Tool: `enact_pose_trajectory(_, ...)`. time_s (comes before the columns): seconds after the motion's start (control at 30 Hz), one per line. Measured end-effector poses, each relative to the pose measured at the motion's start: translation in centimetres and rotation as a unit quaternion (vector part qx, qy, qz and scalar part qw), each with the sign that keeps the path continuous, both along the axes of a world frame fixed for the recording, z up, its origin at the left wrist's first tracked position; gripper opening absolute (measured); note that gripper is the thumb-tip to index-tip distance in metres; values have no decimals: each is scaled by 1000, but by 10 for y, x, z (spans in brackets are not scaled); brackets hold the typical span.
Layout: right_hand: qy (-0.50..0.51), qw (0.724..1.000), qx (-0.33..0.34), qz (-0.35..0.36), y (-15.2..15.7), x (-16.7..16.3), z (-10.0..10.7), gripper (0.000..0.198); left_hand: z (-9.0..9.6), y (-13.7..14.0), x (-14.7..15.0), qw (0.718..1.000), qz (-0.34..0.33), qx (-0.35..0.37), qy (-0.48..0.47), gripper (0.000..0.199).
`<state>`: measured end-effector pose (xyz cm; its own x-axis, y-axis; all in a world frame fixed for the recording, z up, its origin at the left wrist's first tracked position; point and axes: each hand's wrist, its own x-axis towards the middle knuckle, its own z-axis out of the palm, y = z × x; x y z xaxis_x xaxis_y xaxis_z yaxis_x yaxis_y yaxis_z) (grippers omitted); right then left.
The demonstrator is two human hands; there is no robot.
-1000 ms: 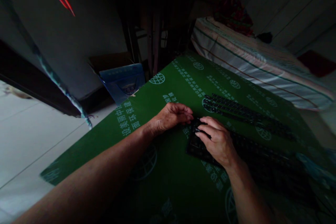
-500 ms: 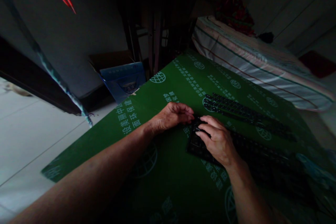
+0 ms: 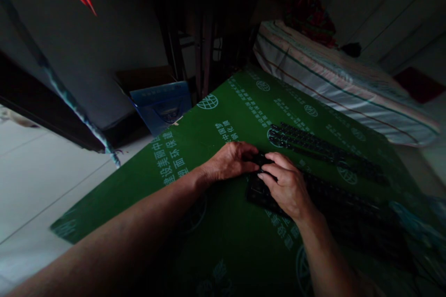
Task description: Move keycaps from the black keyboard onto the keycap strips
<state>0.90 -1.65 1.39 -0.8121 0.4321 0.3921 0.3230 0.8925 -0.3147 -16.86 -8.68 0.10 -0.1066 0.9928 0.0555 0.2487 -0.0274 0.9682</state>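
Note:
A long black keyboard [image 3: 266,201] lies at a slant on the green table board [image 3: 223,213], its far left corner under my hands. My left hand [image 3: 232,161] comes in from the left, thumb and fingers bent together at that corner. My right hand [image 3: 286,181] rests over the same end, its fingertips curled close to those of the left. Whatever small piece sits between the fingertips is dark and cannot be made out. Beyond the keyboard, rows of small black keycaps [image 3: 313,141] are laid out in slanting lines.
At the right edge lies a bluish clear plastic bag [image 3: 414,222]. A blue box [image 3: 163,102] stands past the board's left edge, near a dark table [image 3: 205,46]. A bed with a striped cover [image 3: 334,83] borders the far right side. A cloth-wrapped cord [image 3: 80,118] hangs at left.
My left hand has shifted slightly nearer, and its thumb now reaches the keyboard corner by the right fingertips. My right hand stays almost in place. The view has moved a little.

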Motion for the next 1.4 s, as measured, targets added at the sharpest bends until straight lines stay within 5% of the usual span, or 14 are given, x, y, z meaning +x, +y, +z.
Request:
enact_pose_trajectory(0.27,21,998,57,6,-2,4,-7,14,6,1,6,991,26,-7,130,44)
enact_pose_trajectory(0.73,-28,984,175,13,-15,15,-12,23,4,2,5,985,18,-12,169,47)
enact_pose_trajectory(1.2,24,990,141,0,-16,16,-10,22,4,1,3,989,7,-8,150,49)
enact_pose_trajectory(1.4,24,993,116,5,-17,18,-10,22,4,2,-2,997,1,-1,72,40)
